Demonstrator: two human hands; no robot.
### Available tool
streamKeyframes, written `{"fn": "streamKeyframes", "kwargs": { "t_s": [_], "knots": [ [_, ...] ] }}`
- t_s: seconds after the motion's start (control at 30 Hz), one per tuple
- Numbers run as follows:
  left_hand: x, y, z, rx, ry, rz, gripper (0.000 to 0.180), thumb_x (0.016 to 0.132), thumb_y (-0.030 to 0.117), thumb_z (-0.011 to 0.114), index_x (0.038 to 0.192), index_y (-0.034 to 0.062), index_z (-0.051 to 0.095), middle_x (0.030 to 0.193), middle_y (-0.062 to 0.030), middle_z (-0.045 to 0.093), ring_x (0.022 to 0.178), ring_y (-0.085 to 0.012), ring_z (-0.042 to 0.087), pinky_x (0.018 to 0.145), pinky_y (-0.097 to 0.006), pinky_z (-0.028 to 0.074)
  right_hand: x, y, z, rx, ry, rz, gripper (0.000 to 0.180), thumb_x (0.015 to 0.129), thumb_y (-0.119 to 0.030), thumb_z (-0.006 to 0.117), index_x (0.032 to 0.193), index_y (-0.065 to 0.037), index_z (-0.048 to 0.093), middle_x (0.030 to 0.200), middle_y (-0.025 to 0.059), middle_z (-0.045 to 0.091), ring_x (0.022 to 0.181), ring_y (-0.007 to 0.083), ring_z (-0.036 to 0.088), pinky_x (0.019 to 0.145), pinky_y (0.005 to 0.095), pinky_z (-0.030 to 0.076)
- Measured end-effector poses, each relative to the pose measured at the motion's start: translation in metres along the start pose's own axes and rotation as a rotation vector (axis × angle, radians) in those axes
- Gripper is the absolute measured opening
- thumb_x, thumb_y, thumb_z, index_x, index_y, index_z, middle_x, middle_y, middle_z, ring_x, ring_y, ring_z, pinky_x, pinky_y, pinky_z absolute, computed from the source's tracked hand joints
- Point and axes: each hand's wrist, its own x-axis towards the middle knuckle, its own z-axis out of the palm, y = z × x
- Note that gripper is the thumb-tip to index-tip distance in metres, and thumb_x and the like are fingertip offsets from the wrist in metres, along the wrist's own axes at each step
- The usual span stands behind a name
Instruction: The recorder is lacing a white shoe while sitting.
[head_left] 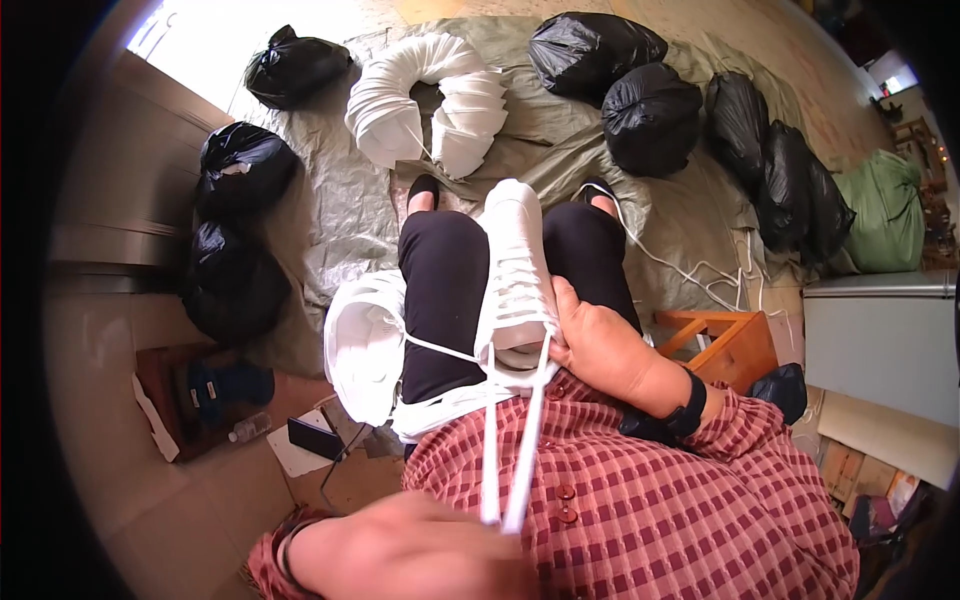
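A white lace-up shoe [515,255] lies along my lap between my thighs, toe pointing away from me. My right hand [605,345] grips its right side near the heel opening, thumb along the edge. The two white shoelace ends [525,440] run taut from the top eyelets toward my belly. My left hand [420,548], closed and a little blurred, holds them low by my shirt; its fingertips are partly hidden. By my left thigh rests a nested bundle of white shoe pieces [362,345], with a thin white cord [440,347] stretching from it toward the shoe.
On the floor sheet [340,200] ahead lies a curved row of nested white pieces [465,95]. Several black plastic bags [650,120] stand around it. A green sack [880,212], a wooden stool [735,350] and loose white cord [715,280] are at the right; a phone [315,438] is at the left.
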Motion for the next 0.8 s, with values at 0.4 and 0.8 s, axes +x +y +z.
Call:
{"fn": "streamKeyframes", "kwargs": {
  "t_s": [0.4,0.8],
  "knots": [
    [0.121,-0.039,0.022,-0.224,0.012,0.234,0.018,0.101,0.018,0.062,0.098,0.002,0.052,0.074,-0.0141,0.057,0.068,-0.0365,0.06,0.061,-0.044,0.048,0.007,0.013,0.013,0.173,-0.054,0.108,0.064,0.092,-0.014,0.064,0.142,0.006,0.028,0.09,0.0315,0.067,0.085,0.0468,0.067,0.071,0.0501,0.055],
    [0.069,-0.033,-0.053,-0.486,-0.097,0.229,0.027,0.102,0.009,0.057,0.081,-0.0061,0.049,0.072,-0.0239,0.061,0.06,-0.0333,0.063,0.05,-0.039,0.051,-0.014,-0.022,-0.036,0.081,0.293,-0.515,0.055,0.086,-0.034,0.075,0.129,-0.004,0.06,0.125,0.0147,0.059,0.112,0.0292,0.058,0.097,0.0416,0.048]
  ]
}}
